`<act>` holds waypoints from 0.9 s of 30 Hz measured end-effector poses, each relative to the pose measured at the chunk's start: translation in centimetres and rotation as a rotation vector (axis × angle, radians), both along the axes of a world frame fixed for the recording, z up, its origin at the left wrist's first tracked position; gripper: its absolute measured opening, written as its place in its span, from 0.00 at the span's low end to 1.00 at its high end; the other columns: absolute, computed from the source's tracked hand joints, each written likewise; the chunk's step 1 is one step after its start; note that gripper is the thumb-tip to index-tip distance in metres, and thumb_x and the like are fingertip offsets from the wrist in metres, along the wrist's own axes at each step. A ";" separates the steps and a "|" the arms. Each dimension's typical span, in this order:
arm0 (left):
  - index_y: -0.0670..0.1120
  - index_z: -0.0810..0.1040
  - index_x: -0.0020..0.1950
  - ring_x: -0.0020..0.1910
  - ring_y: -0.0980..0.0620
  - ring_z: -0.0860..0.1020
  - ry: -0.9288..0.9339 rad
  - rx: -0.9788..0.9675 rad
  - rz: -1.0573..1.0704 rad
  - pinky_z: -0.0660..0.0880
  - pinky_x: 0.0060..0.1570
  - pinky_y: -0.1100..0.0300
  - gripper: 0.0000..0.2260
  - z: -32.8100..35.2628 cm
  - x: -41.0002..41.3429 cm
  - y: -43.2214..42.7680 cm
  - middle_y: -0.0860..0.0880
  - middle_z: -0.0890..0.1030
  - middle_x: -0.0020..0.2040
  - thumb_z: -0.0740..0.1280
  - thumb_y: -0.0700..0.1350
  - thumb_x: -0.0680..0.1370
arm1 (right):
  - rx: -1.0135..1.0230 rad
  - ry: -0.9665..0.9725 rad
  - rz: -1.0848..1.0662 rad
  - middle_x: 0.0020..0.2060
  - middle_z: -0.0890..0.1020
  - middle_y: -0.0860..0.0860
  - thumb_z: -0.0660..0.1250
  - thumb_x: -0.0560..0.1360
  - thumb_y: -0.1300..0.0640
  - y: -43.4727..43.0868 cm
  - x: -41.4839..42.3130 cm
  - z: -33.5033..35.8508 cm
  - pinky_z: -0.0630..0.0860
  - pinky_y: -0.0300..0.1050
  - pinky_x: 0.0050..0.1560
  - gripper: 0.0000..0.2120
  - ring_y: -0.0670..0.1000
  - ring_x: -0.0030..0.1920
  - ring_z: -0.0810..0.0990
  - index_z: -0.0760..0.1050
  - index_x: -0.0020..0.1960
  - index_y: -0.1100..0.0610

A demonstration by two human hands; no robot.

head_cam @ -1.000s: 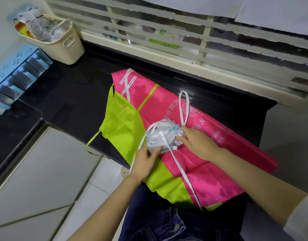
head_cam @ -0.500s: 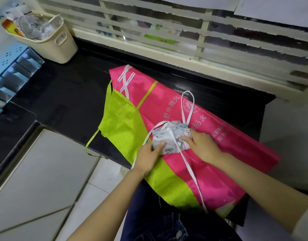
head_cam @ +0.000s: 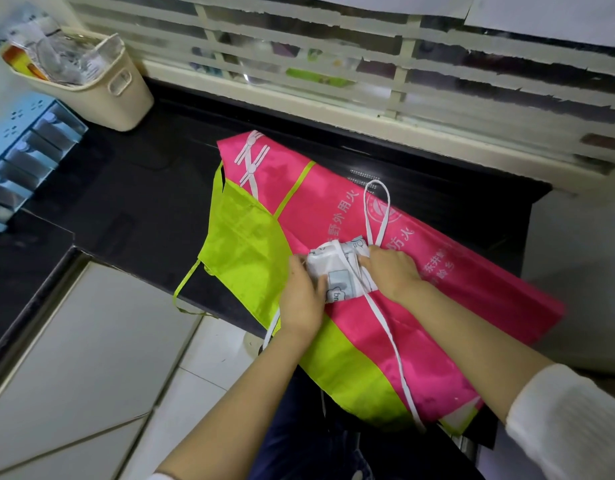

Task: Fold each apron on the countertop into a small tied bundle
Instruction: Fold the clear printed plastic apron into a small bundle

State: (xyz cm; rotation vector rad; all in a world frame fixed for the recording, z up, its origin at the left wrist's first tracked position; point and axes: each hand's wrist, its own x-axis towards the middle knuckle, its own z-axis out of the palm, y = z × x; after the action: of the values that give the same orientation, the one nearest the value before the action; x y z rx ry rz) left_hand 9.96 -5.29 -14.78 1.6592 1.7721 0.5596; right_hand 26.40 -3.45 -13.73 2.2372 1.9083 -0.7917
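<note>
Head view, small white bundle (head_cam: pixel 338 268) lying on a pink apron (head_cam: pixel 437 306), pink apron overlapping a green apron (head_cam: pixel 243 244) on the black countertop (head_cam: pixel 133 188), left hand (head_cam: pixel 301 296) with fingers curled round the bundle's left end, right hand (head_cam: pixel 392 271) with fingers clamped on its right end, white strap (head_cam: pixel 367 216) looping beyond, cream basket (head_cam: pixel 119 98) at far left.

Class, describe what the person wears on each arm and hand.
The left hand and right hand are bare, no gloves or rings. A white sleeve ends partway up the right forearm; a white sliver shows on the left arm.
</note>
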 end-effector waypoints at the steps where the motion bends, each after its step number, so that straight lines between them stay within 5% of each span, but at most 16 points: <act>1: 0.39 0.69 0.60 0.51 0.41 0.76 0.085 0.129 -0.075 0.74 0.46 0.53 0.16 0.0 0.0 0.0 0.43 0.74 0.54 0.67 0.37 0.74 | -0.010 0.001 0.001 0.55 0.80 0.62 0.51 0.82 0.47 0.1 0.0 -0.1 0.71 0.51 0.54 0.20 0.62 0.57 0.77 0.71 0.61 0.62; 2: 0.37 0.70 0.62 0.57 0.39 0.74 0.198 0.242 -0.175 0.75 0.55 0.50 0.19 -0.2 -0.1 0.2 0.40 0.74 0.59 0.68 0.35 0.72 | -0.020 0.002 0.004 0.56 0.79 0.62 0.51 0.82 0.48 0.1 0.0 -0.1 0.71 0.52 0.54 0.20 0.62 0.57 0.77 0.71 0.61 0.62; 4: 0.37 0.66 0.71 0.73 0.40 0.62 0.358 0.257 -0.457 0.56 0.74 0.51 0.26 -0.1 -0.4 0.7 0.39 0.65 0.72 0.69 0.40 0.75 | -0.037 0.005 0.003 0.56 0.79 0.61 0.51 0.82 0.47 0.3 0.0 -0.1 0.72 0.52 0.54 0.20 0.62 0.57 0.77 0.71 0.61 0.61; 7: 0.44 0.47 0.78 0.77 0.51 0.44 0.382 -0.005 -0.644 0.36 0.70 0.64 0.32 -0.4 -0.8 1.3 0.48 0.47 0.78 0.59 0.53 0.80 | -0.078 0.054 -0.038 0.56 0.79 0.60 0.53 0.81 0.44 0.4 0.0 0.1 0.72 0.51 0.54 0.22 0.61 0.57 0.77 0.72 0.61 0.60; 13: 0.45 0.46 0.78 0.77 0.52 0.44 0.435 -0.119 -0.675 0.43 0.74 0.61 0.33 -0.2 -0.6 2.3 0.49 0.46 0.78 0.60 0.53 0.80 | 0.217 0.368 -0.264 0.51 0.76 0.57 0.60 0.80 0.55 -2.2 -0.6 1.0 0.73 0.52 0.45 0.10 0.60 0.48 0.78 0.66 0.56 0.60; 17: 0.45 0.47 0.78 0.77 0.54 0.44 0.400 -0.119 -0.649 0.45 0.72 0.64 0.32 -0.3 -0.6 2.2 0.50 0.47 0.78 0.60 0.53 0.80 | 0.554 0.168 -0.088 0.46 0.74 0.56 0.71 0.72 0.58 -5.2 -2.1 0.9 0.75 0.52 0.46 0.10 0.57 0.47 0.74 0.72 0.49 0.60; 22: 0.46 0.48 0.78 0.77 0.55 0.44 0.366 -0.134 -0.618 0.48 0.71 0.65 0.32 -0.2 -0.6 2.2 0.52 0.47 0.78 0.61 0.52 0.80 | 0.104 0.053 -0.007 0.51 0.79 0.56 0.62 0.79 0.54 -5.3 -3.4 1.1 0.72 0.48 0.43 0.12 0.60 0.51 0.80 0.64 0.57 0.58; 27: 0.47 0.48 0.78 0.77 0.56 0.44 0.346 -0.164 -0.614 0.48 0.71 0.65 0.33 -0.1 -0.6 2.2 0.53 0.47 0.78 0.62 0.52 0.80 | 0.178 0.270 -0.070 0.41 0.82 0.58 0.58 0.81 0.59 -6.5 -2.9 2.4 0.77 0.52 0.41 0.05 0.61 0.42 0.82 0.65 0.47 0.57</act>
State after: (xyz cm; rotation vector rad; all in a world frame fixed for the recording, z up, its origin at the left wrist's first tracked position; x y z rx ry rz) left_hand 9.35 -3.09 -14.86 2.1330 1.3599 -0.1535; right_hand 23.52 -9.96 -11.29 2.4198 2.1023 -1.0187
